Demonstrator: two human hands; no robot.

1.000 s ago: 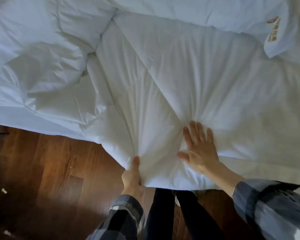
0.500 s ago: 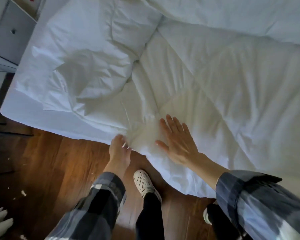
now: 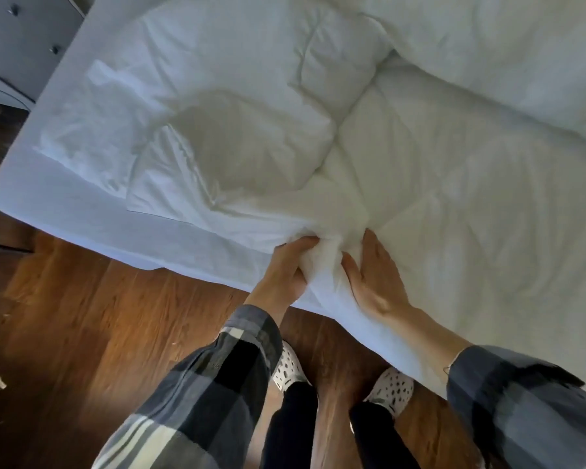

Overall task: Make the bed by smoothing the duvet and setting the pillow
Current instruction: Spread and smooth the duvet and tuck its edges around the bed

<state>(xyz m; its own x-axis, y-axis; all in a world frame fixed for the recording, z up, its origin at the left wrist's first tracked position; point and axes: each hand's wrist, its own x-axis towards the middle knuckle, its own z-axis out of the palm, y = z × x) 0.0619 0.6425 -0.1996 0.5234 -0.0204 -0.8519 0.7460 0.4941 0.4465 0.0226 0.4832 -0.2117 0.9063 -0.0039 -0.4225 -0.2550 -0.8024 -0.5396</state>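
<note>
The duvet (image 3: 437, 184) lies rumpled on the bed (image 3: 82, 211), a bunched fold of its near edge gripped by the left hand (image 3: 285, 269); the right hand (image 3: 378, 279) presses flat just beside. Beyond the fingers, heaped folds remain unsmoothed, so little looks done; no pillow can be told apart.

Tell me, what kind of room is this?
Most likely a bedroom. There is a bed with a white sheet over the mattress, a puffy white duvet that the left hand grips and the right hand presses, and a grey chest of drawers beside the bed on the wooden floor.
</note>
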